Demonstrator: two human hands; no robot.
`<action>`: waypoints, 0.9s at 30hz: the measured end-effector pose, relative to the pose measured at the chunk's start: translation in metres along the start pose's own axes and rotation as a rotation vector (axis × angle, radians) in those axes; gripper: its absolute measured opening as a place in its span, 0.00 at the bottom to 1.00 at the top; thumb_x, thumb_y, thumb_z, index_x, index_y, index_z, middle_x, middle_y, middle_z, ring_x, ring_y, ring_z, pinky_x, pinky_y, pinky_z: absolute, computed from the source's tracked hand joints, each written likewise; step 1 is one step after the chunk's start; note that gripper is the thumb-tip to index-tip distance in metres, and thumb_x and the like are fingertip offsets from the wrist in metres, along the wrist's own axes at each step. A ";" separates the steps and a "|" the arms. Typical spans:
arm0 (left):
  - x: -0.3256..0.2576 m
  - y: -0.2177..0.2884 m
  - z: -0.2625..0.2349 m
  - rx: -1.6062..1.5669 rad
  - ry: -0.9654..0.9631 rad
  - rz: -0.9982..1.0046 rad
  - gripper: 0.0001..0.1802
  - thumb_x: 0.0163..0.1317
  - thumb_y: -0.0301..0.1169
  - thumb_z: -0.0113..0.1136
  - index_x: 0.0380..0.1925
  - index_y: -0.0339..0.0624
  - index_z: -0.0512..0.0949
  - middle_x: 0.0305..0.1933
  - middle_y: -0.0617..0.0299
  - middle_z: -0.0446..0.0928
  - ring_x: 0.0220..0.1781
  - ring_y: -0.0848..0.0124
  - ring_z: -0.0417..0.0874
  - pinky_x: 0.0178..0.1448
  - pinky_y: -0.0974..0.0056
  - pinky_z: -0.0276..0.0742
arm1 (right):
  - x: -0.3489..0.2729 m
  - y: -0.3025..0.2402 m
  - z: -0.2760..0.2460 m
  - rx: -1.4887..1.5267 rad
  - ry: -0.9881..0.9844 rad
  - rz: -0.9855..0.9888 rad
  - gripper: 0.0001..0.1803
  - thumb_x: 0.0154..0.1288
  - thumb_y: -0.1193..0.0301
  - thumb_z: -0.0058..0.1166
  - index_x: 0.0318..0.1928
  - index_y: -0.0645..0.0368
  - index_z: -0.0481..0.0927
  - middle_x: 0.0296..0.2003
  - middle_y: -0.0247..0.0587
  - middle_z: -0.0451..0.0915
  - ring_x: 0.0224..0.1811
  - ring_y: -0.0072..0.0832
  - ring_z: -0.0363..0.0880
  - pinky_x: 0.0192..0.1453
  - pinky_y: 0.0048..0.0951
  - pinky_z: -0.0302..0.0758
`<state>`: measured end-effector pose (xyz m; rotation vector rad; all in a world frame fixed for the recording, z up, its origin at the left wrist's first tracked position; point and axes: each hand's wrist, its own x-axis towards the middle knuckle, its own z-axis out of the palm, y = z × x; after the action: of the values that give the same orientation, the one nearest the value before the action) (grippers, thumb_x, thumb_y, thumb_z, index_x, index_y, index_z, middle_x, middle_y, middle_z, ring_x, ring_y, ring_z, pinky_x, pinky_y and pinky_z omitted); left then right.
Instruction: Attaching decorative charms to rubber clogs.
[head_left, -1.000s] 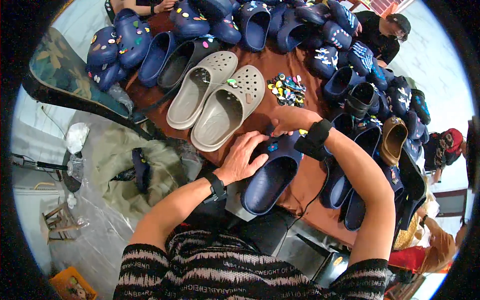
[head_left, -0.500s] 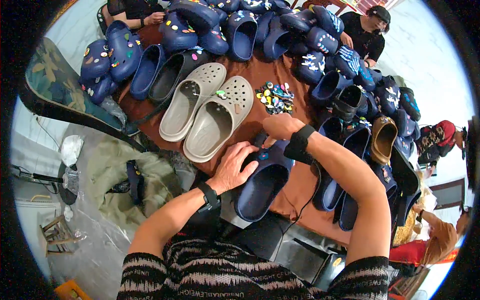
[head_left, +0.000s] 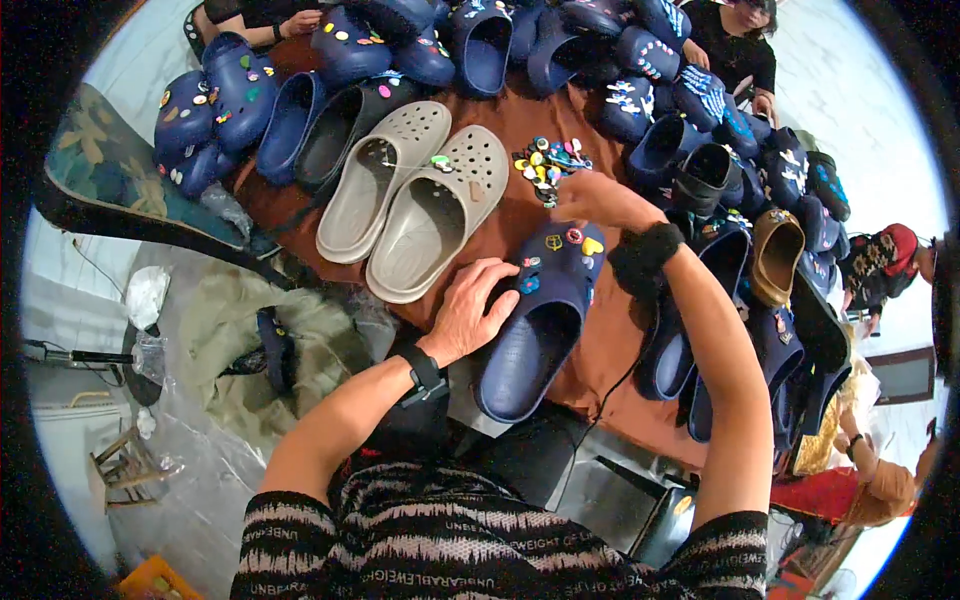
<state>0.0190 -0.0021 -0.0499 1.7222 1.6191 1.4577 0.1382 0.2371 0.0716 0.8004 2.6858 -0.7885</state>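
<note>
A navy clog (head_left: 545, 330) lies in front of me with its heel toward me. Several charms sit on its toe, including a yellow heart (head_left: 592, 246) and a blue flower (head_left: 530, 284). My left hand (head_left: 466, 312) rests against its left side, open, with thumb and fingers apart. Past the toe, my right hand (head_left: 612, 204) reaches out with its fingers extended toward a pile of small colourful charms (head_left: 545, 165). It looks open, though its fingertips are partly hidden. Left of the navy clog lies a pair of grey-beige clogs (head_left: 425, 245), one carrying a green-and-white charm.
Many navy clogs (head_left: 487, 50) with charms crowd the far side of the brown-covered table (head_left: 600, 370), and more line its right. A brown clog (head_left: 776, 258) stands among them. People sit across the table. A camouflage-patterned chair (head_left: 120, 165) is at left; a dark cable (head_left: 625, 380) hangs near the front edge.
My right hand has lifted off the navy clog's toe and moved up and right beside the charm pile, uncovering the toe's charms. My left hand stays on the clog. The view shifted slightly.
</note>
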 end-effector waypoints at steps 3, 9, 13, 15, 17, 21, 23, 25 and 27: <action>0.000 0.002 0.002 0.014 -0.015 0.002 0.20 0.68 0.40 0.53 0.53 0.38 0.75 0.55 0.47 0.74 0.59 0.50 0.75 0.65 0.52 0.69 | -0.029 0.030 -0.001 0.066 0.130 -0.060 0.17 0.57 0.61 0.62 0.32 0.66 0.83 0.23 0.47 0.82 0.25 0.32 0.81 0.31 0.34 0.75; -0.001 -0.001 -0.001 0.051 -0.003 -0.009 0.18 0.67 0.36 0.52 0.52 0.37 0.76 0.54 0.46 0.75 0.59 0.50 0.75 0.65 0.53 0.68 | -0.069 0.038 0.031 0.215 0.150 0.061 0.14 0.63 0.66 0.60 0.36 0.68 0.81 0.23 0.42 0.80 0.27 0.24 0.79 0.32 0.31 0.75; 0.001 0.003 0.002 0.056 -0.006 -0.023 0.18 0.68 0.36 0.51 0.52 0.37 0.76 0.54 0.46 0.75 0.58 0.49 0.75 0.65 0.53 0.68 | -0.073 0.053 0.036 0.226 0.200 0.122 0.14 0.61 0.63 0.61 0.36 0.65 0.83 0.27 0.50 0.83 0.29 0.35 0.83 0.36 0.36 0.77; 0.001 0.005 0.002 0.058 0.000 -0.022 0.18 0.69 0.37 0.51 0.52 0.37 0.76 0.54 0.46 0.75 0.58 0.49 0.75 0.64 0.53 0.68 | -0.070 0.055 0.032 0.153 0.258 0.134 0.14 0.61 0.64 0.60 0.37 0.64 0.83 0.29 0.51 0.84 0.31 0.38 0.85 0.38 0.37 0.78; 0.000 0.003 0.001 0.054 0.001 -0.034 0.18 0.70 0.38 0.50 0.52 0.37 0.76 0.54 0.47 0.75 0.58 0.49 0.75 0.64 0.53 0.68 | -0.059 0.059 0.031 0.177 0.309 0.159 0.14 0.62 0.64 0.60 0.38 0.65 0.83 0.32 0.54 0.84 0.34 0.44 0.85 0.40 0.40 0.79; 0.001 0.001 0.005 0.076 0.031 -0.016 0.16 0.66 0.34 0.54 0.51 0.41 0.76 0.52 0.51 0.77 0.56 0.51 0.76 0.62 0.54 0.69 | -0.032 0.089 0.036 0.144 0.465 0.146 0.15 0.62 0.66 0.59 0.42 0.65 0.83 0.35 0.59 0.83 0.41 0.55 0.83 0.45 0.43 0.78; 0.003 0.003 0.004 0.073 0.022 -0.022 0.16 0.66 0.34 0.54 0.51 0.41 0.76 0.52 0.51 0.77 0.56 0.51 0.76 0.62 0.53 0.69 | -0.020 0.104 0.035 0.077 0.492 0.121 0.15 0.62 0.68 0.58 0.44 0.66 0.82 0.36 0.61 0.83 0.42 0.57 0.82 0.47 0.43 0.79; 0.002 0.004 0.003 0.077 0.021 -0.034 0.15 0.66 0.34 0.54 0.50 0.40 0.76 0.52 0.51 0.77 0.56 0.51 0.76 0.62 0.53 0.69 | -0.005 0.110 0.033 0.096 0.490 0.112 0.15 0.61 0.69 0.58 0.45 0.66 0.82 0.35 0.60 0.83 0.40 0.54 0.83 0.45 0.42 0.80; 0.002 0.005 0.002 0.080 0.031 -0.018 0.15 0.66 0.34 0.54 0.50 0.40 0.76 0.51 0.51 0.77 0.56 0.51 0.76 0.62 0.52 0.69 | 0.007 0.116 0.032 0.114 0.489 0.103 0.15 0.61 0.70 0.57 0.46 0.66 0.82 0.35 0.60 0.84 0.38 0.51 0.85 0.44 0.41 0.80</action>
<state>0.0228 -0.0006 -0.0460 1.7305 1.7264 1.4366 0.1994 0.3048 -0.0072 1.2955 2.9995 -0.8129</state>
